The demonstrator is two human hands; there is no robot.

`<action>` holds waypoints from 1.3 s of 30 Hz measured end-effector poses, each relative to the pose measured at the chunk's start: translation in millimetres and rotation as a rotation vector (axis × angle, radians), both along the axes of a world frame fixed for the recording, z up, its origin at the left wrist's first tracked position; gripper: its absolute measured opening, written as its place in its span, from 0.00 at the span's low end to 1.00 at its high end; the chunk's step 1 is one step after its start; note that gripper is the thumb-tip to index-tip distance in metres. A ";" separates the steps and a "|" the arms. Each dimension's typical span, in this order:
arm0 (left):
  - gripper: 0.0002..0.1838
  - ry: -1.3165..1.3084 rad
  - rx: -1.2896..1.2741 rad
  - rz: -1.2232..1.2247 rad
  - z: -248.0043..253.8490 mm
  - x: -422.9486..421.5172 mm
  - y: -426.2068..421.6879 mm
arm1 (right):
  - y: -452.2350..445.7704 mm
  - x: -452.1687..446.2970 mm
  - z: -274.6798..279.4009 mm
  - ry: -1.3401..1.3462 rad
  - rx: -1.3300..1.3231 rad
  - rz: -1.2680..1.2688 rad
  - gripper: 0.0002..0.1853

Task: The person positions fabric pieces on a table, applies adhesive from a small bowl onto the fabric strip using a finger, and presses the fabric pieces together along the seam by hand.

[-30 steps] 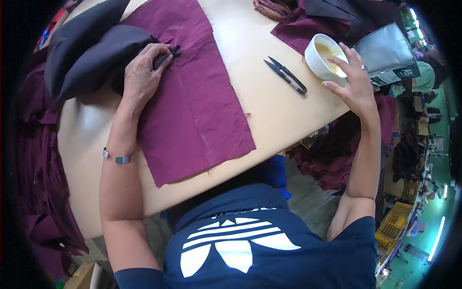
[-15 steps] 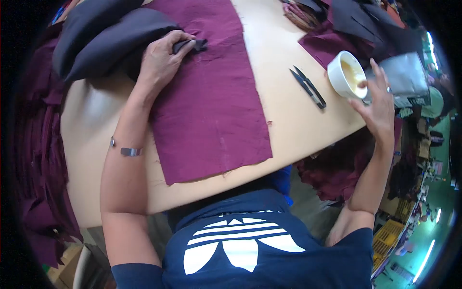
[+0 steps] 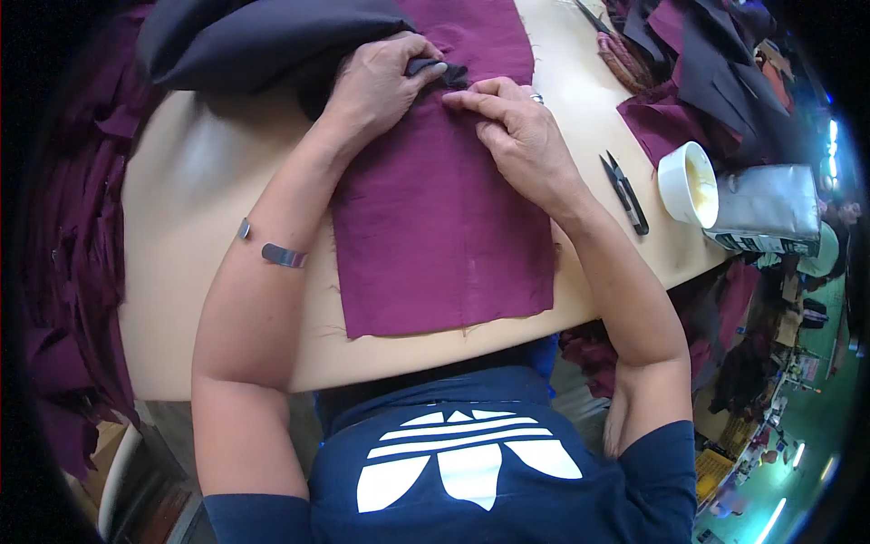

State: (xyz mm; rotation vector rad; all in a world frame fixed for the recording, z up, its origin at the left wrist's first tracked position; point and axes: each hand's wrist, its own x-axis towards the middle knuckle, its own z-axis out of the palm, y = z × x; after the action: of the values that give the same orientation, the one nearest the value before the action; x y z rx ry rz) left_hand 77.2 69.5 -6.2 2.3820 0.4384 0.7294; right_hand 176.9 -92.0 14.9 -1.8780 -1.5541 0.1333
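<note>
Hands close together, left clamped on dark cloth, pale table beneath, cluttered room.

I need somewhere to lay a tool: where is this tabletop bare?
The widest bare patch of tabletop lies left of the left forearm, below the dark cloth. A narrower strip runs between the maroon cloth and black snips. It's crowded around the white bowl, silver pack, left hand and right hand.

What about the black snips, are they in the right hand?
No, the black snips lie on the table, apart from the right hand.
</note>
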 end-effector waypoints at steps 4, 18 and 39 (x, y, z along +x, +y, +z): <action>0.10 -0.083 -0.004 0.020 -3.4 0.3 -2.1 | 8.5 -6.7 -10.7 -0.108 0.051 -0.054 0.17; 0.07 -0.063 -0.022 0.015 9.8 -5.3 -7.5 | 2.2 -9.4 -6.7 -0.234 0.053 -0.009 0.16; 0.07 -0.075 -0.038 -0.010 4.4 -3.4 -7.1 | -66.0 -50.0 10.7 0.062 -0.101 0.122 0.18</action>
State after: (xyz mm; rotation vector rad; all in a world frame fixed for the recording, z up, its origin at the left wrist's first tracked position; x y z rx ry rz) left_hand 73.9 62.5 -1.8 2.3119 0.4048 0.7965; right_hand 126.9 -158.1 25.6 -1.8373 -1.6461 0.3280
